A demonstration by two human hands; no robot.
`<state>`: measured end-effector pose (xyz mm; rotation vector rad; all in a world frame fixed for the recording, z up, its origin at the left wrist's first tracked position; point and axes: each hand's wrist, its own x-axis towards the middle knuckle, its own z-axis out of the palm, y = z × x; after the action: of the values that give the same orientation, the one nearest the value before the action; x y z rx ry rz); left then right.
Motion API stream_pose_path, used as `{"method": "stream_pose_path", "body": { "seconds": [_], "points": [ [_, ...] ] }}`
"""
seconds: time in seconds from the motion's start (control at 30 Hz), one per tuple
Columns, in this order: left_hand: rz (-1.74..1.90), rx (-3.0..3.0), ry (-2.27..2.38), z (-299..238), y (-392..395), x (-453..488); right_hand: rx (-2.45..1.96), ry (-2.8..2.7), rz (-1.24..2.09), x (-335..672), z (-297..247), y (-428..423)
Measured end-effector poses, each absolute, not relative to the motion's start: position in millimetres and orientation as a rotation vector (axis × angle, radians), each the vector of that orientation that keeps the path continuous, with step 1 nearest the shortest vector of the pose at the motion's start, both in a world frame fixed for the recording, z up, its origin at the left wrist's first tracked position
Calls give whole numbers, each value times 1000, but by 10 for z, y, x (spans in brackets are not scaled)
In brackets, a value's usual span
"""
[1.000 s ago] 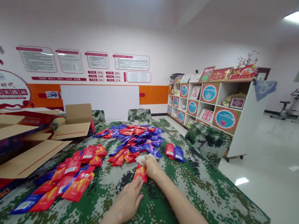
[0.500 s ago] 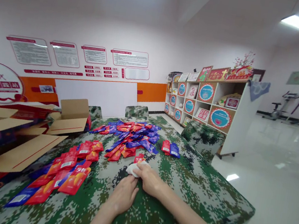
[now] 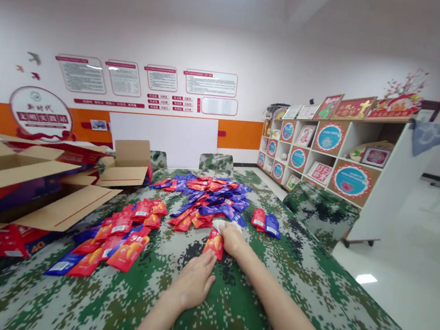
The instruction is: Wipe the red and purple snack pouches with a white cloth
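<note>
A red packet with orange fruit printed on it lies on the camouflage cloth in front of me. My left hand rests on its lower end, fingers stretched out and lying flat. At the packet's upper end, my right hand is closed on a white tissue, which touches the packet. Just beyond spreads a pile of red and blue packets. One red packet and one blue packet lie side by side to the right. Another heap of packets is on the left.
Open cardboard boxes stand on the left, their flaps reaching over the table. The camouflage tablecloth covers the table up to its right edge. Behind are cloth-covered chairs and a white shelf with framed pictures.
My right hand has moved away from my left with the tissue, up to the packet's far end. More of the red packet shows between the hands. The view has turned left.
</note>
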<state>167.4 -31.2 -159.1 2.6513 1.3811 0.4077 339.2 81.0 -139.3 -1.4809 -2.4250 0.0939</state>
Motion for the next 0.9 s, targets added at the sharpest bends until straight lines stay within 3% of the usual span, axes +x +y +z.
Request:
{"method": "stream_pose_path", "body": {
  "seconds": [0.27,0.47,0.6,0.9],
  "points": [
    [584,2511,1715,-1371,40,1928,-1328,-2193,187,3801,-1603,565],
    [547,2483,1739,-1306,225,2038,-1294,-2229,154,4132,-1687,271],
    [727,2347,1665,-1253,284,1974,-1326,-2188,180,4249,-1637,242],
    [789,2163,1750,-1500,228,1872,-1330,-2198,206,4092,-1570,307]
  ]
}}
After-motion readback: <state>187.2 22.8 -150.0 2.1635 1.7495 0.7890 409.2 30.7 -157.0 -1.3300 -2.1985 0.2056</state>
